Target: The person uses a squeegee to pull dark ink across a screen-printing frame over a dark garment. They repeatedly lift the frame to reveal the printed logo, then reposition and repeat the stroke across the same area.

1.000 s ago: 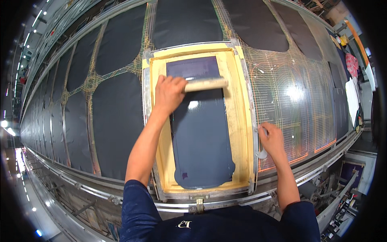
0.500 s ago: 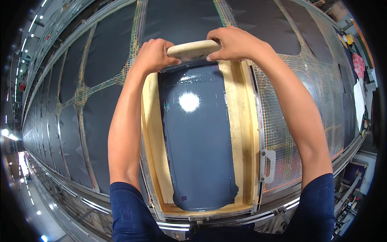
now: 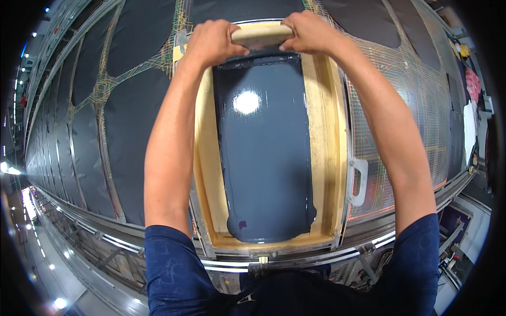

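My left hand [image 3: 211,45] and my right hand [image 3: 308,32] are closed on the two ends of a cream squeegee [image 3: 261,34], held at the far end of a screen printing frame [image 3: 327,142]. The frame has a yellow inner border around a glossy, dark blue-grey coated area [image 3: 266,152], with a thicker line of ink just below the squeegee. A metal handle [image 3: 358,181] sticks out from the frame's right side, under my right forearm.
The long print table [image 3: 134,147] carries dark panels and crisscrossed coloured lines on both sides. Metal rails [image 3: 100,228] run along its near edge. Cloths [image 3: 469,131] lie at the far right. A walkway with lights is at left.
A second ago only my left hand held the squeegee and my right was by the side handle. Now both grip it, farther up the frame; it moved slightly higher in view since half a second ago.
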Motion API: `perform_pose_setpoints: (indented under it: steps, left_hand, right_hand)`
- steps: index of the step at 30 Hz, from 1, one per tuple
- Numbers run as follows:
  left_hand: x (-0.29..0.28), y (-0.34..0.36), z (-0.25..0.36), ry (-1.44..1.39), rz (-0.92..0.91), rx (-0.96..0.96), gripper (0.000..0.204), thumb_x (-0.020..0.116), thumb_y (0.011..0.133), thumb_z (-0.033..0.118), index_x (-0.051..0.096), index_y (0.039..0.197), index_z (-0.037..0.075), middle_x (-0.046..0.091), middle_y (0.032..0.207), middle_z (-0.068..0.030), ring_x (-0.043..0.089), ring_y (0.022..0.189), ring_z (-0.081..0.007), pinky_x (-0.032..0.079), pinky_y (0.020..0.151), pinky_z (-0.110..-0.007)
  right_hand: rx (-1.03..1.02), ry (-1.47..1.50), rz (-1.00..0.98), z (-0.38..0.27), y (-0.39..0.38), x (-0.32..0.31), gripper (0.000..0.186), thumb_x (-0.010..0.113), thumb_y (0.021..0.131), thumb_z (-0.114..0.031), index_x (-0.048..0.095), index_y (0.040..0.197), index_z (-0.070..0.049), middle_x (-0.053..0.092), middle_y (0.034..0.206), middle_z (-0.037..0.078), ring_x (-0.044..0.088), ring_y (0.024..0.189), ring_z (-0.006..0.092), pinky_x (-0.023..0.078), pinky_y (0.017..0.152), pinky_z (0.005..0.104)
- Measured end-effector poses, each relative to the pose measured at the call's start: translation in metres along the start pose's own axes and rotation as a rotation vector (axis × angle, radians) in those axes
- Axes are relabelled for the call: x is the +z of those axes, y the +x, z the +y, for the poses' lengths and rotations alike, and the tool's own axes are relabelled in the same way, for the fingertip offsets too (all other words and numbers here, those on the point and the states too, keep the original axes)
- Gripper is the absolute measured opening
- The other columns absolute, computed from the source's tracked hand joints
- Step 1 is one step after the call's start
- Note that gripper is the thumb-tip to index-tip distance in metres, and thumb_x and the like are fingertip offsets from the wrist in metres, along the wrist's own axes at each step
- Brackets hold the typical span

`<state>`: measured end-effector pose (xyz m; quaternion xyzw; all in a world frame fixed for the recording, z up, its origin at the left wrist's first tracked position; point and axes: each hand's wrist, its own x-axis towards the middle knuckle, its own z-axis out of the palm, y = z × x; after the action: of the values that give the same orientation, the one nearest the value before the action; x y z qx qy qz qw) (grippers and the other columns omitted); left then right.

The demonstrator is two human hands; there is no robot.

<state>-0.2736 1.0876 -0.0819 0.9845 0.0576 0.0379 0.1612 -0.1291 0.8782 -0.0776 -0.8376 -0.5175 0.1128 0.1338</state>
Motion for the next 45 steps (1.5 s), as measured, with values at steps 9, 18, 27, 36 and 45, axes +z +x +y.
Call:
perform_pose_setpoints:
  steps: [9, 18, 27, 36, 45]
  left_hand:
    - [0.011, -0.169, 0.076, -0.14, 0.0, 0.026, 0.022, 0.086, 0.07, 0.027, 0.076, 0.082, 0.011, 0.069, 0.071, -0.0141, 0.07, 0.073, -0.0357, 0.054, 0.073, -0.044]
    - [0.035, -0.37, 0.167, -0.129, 0.049, 0.072, 0.02, 0.088, 0.069, 0.02, 0.074, 0.082, 0.014, 0.07, 0.077, -0.0014, 0.065, 0.072, -0.0252, 0.04, 0.074, -0.04]
    - [0.025, -0.39, 0.176, -0.003, 0.083, 0.116, 0.036, 0.089, 0.066, 0.033, 0.072, 0.09, 0.013, 0.069, 0.09, 0.0011, 0.061, 0.088, -0.0218, 0.042, 0.083, -0.039]
    - [0.023, -0.391, 0.181, -0.051, -0.003, 0.049, 0.036, 0.09, 0.067, 0.027, 0.076, 0.098, 0.016, 0.068, 0.1, 0.0022, 0.062, 0.096, -0.0196, 0.041, 0.086, -0.039]
    - [0.018, -0.373, 0.161, -0.143, -0.133, 0.126, 0.025, 0.086, 0.065, 0.018, 0.073, 0.087, 0.015, 0.07, 0.085, -0.0012, 0.067, 0.08, -0.0228, 0.046, 0.074, -0.038]
  right_hand:
    - [-0.068, 0.058, 0.044, -0.087, -0.157, 0.044, 0.024, 0.083, 0.072, -0.017, 0.069, 0.085, -0.002, 0.068, 0.074, 0.022, 0.068, 0.076, 0.0419, 0.054, 0.072, 0.0495]
    - [-0.098, 0.019, 0.088, -0.194, -0.348, 0.094, 0.025, 0.079, 0.064, -0.013, 0.06, 0.079, -0.006, 0.065, 0.074, 0.01, 0.064, 0.081, 0.0328, 0.048, 0.083, 0.0446]
    - [0.267, 0.227, 0.288, -0.174, -0.36, 0.06, 0.057, 0.081, 0.085, -0.038, 0.066, 0.13, -0.006, 0.07, 0.117, 0.019, 0.063, 0.115, 0.0346, 0.046, 0.105, 0.0441]
    - [0.897, 0.538, 0.512, -0.062, -0.333, 0.099, 0.026, 0.066, 0.097, -0.03, 0.064, 0.111, -0.008, 0.072, 0.091, 0.017, 0.069, 0.083, 0.0354, 0.052, 0.077, 0.0439]
    - [0.737, 0.21, 0.456, -0.059, -0.328, 0.088, 0.026, 0.069, 0.095, -0.03, 0.066, 0.104, -0.006, 0.07, 0.094, 0.019, 0.068, 0.088, 0.0341, 0.051, 0.078, 0.0426]
